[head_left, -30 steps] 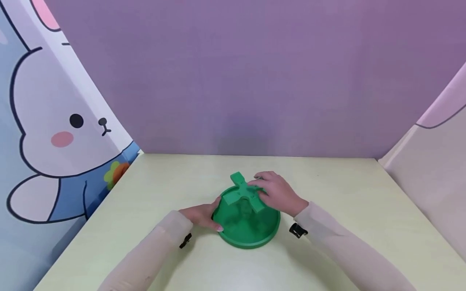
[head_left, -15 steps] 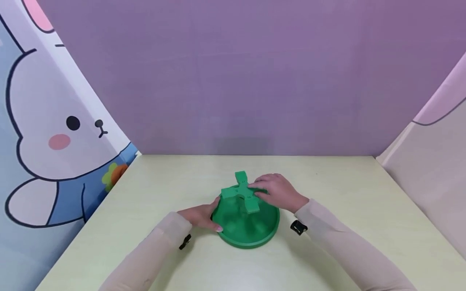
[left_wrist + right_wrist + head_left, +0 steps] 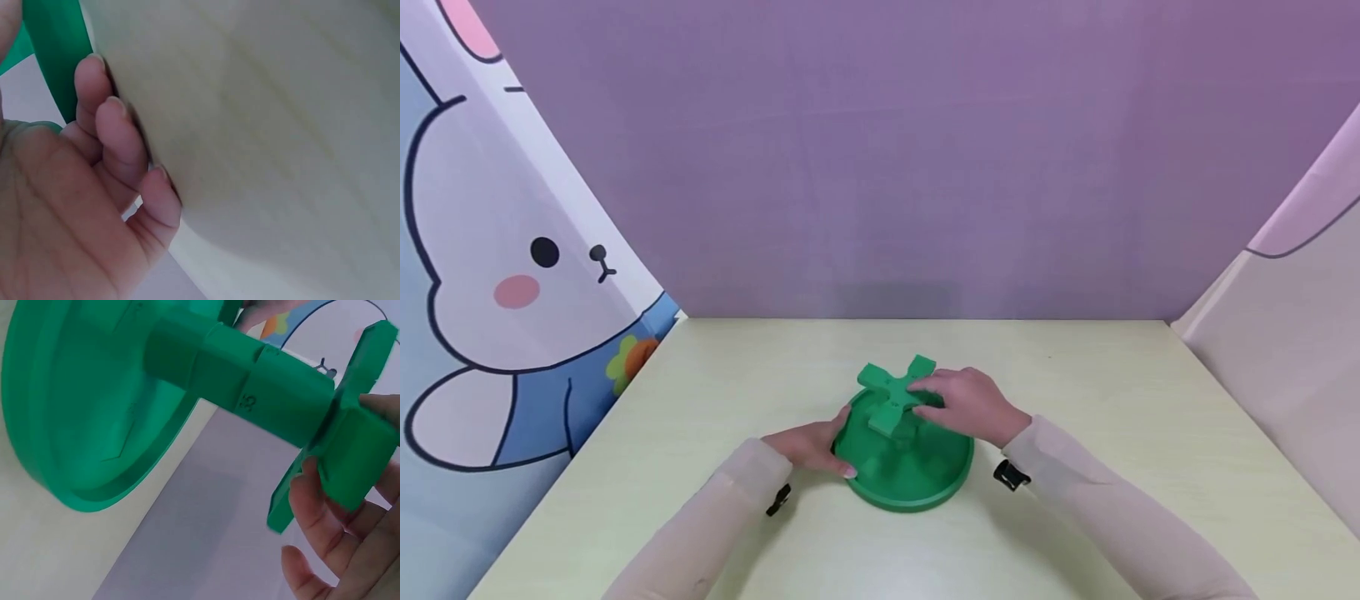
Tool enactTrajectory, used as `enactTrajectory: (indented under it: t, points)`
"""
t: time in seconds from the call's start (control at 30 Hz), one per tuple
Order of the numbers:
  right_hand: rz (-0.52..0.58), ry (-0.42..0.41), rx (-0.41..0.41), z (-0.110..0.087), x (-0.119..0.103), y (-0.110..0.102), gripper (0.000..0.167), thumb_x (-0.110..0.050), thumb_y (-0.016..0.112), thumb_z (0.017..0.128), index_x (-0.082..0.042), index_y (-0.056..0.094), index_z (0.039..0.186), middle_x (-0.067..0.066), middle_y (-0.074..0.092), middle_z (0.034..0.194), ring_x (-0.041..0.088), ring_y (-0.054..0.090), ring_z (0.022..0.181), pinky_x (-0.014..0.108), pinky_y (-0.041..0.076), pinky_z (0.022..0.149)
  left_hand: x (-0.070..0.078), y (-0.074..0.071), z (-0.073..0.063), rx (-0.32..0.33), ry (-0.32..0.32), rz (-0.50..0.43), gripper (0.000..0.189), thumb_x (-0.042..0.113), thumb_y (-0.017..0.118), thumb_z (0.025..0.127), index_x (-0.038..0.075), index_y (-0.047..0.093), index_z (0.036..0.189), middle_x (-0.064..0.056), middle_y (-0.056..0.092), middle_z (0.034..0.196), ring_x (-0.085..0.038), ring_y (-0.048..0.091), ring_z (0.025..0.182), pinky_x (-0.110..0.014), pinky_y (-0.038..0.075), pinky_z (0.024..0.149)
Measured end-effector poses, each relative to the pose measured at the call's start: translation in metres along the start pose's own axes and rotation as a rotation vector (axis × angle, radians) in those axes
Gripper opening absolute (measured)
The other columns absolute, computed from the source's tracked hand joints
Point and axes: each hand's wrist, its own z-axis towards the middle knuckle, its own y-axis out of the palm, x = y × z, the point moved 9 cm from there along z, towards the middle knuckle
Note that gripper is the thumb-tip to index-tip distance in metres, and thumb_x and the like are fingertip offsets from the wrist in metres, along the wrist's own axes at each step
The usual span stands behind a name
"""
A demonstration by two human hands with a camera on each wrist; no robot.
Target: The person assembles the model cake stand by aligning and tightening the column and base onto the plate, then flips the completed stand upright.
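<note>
A round green base (image 3: 910, 483) sits flat on the pale counter (image 3: 737, 375). It is about halfway between the counter's left and right edges, and a bit in from the back edge. It has a raised rim all the way round. A thick green post (image 3: 244, 381) stands up from its middle. The right wrist view shows a small number on the post that looks like 35. A green cross (image 3: 891, 392) sits on top of the post, high over the base.

The left hand (image 3: 812, 443) is wrapped round the side of the base, on the part nearest the counter's left edge. The right hand (image 3: 973, 404) has hold of one arm of the cross, with fingers on both sides of it. The other three arms stick out.

Both arms wear light sleeves, and a black clip (image 3: 1012, 475) hangs by the right wrist. A purple wall (image 3: 880, 167) rises behind the counter's back edge. A big bunny picture (image 3: 512, 250) is by the left edge.
</note>
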Motion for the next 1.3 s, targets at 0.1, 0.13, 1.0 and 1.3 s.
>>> enactTrajectory:
  t: [0.1,0.13,1.0,1.3]
  points:
    - [0.025,0.0,-0.006,0.0,-0.003,0.0,0.027,-0.023,0.068,0.09,-0.008,0.072,0.111,0.003,0.072,0.096,0.011,0.066,0.075,0.023,0.05,0.062,0.001,0.0,-0.002,0.001,0.003,-0.004,0.11,0.029,0.077,0.082,0.001,-0.002,0.152,-0.019,0.024,0.154,-0.032,0.024,0.14,-0.046,0.025,0.111]
    - [0.042,0.0,-0.004,-0.001,-0.004,-0.001,0.026,-0.022,0.067,0.09,-0.008,0.072,0.111,0.001,0.071,0.091,0.009,0.064,0.072,0.022,0.049,0.06,0.001,0.001,-0.002,0.0,0.004,-0.007,0.11,0.029,0.077,0.082,0.001,-0.002,0.152,-0.019,0.024,0.154,-0.032,0.024,0.14,-0.046,0.025,0.111]
    - [0.025,-0.099,0.033,-0.001,0.011,-0.002,0.028,-0.014,0.074,0.084,-0.008,0.072,0.111,0.005,0.07,0.104,0.02,0.065,0.095,0.045,0.048,0.086,0.001,0.004,0.0,0.002,-0.039,0.051,0.11,0.038,0.076,0.082,0.01,-0.001,0.155,-0.013,0.028,0.153,-0.029,0.027,0.139,-0.046,0.026,0.11]
    - [-0.076,-0.089,0.06,-0.005,-0.007,-0.006,0.027,-0.022,0.073,0.085,-0.009,0.073,0.109,0.003,0.071,0.097,0.014,0.066,0.08,0.03,0.051,0.068,0.002,0.004,-0.002,-0.008,-0.043,0.049,0.109,0.037,0.076,0.082,0.006,0.0,0.154,-0.016,0.025,0.154,-0.031,0.024,0.14,-0.046,0.025,0.111]
